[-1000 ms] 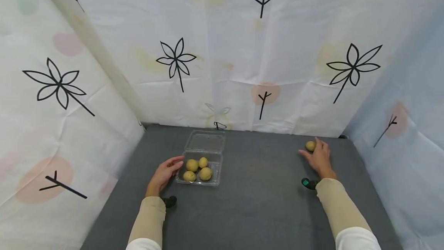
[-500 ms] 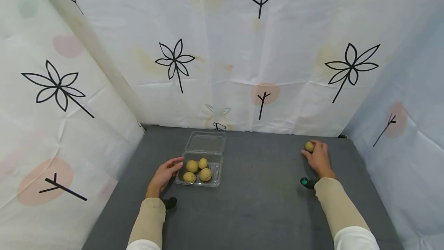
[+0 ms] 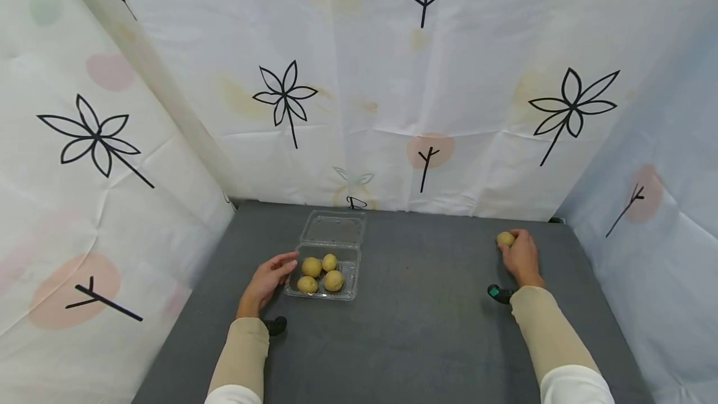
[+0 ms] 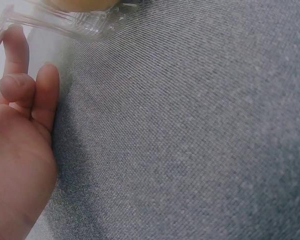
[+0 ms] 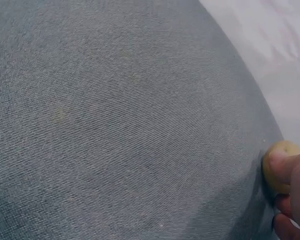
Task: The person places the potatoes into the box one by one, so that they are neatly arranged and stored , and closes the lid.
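My right hand pinches a small yellow potato near the table's far right edge. In the right wrist view the thumb presses on the potato, and part of the hand runs out of frame. On the left, a clear plastic clamshell container lies with its lid folded back, several potatoes in its base. My left hand rests at the container's left rim with relaxed fingers. In the left wrist view a fingertip touches the clear plastic rim.
A dark grey cloth covers the table. White printed curtain encloses the back and both sides, meeting the table's far edge just beyond the right hand. A dark wrist-camera mount sticks out beside the right wrist, another beside the left.
My right hand has closed its thumb and fingers onto the potato, which it only reached around before. The left hand and the container have stayed in place.
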`<state>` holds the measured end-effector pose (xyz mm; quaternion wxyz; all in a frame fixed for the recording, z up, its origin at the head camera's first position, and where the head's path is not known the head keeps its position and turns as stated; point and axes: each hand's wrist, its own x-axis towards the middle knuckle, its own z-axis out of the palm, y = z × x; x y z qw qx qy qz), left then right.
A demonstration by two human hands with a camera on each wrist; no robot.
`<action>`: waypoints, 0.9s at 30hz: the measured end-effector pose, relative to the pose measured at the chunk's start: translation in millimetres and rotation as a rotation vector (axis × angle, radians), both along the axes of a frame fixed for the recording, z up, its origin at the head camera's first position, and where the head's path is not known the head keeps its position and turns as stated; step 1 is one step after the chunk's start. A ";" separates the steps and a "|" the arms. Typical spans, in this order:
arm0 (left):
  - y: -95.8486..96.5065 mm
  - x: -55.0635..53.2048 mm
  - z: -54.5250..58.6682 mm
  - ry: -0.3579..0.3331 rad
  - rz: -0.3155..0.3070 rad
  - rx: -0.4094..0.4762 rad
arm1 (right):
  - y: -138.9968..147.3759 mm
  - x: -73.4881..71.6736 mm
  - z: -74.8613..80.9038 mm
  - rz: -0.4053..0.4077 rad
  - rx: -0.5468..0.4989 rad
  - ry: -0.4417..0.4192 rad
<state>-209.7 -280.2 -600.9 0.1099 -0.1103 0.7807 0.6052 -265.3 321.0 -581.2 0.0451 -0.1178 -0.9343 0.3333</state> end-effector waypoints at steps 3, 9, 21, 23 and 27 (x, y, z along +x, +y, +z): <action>2.9 2.0 9.0 0.000 0.001 0.018 | -0.4 -0.1 3.8 -0.013 -0.005 -0.009; 6.5 7.2 25.0 -0.009 -0.009 0.031 | -4.5 2.8 8.8 -0.030 -0.014 -0.028; -2.2 -1.0 3.1 0.012 0.005 0.009 | -21.7 5.3 23.9 -0.017 -0.056 -0.017; -1.6 0.0 2.4 0.010 0.010 0.014 | -23.6 7.6 24.1 -0.015 -0.060 -0.021; -0.9 0.7 -0.1 -0.001 0.012 0.018 | -27.2 11.7 24.1 -0.008 -0.066 0.002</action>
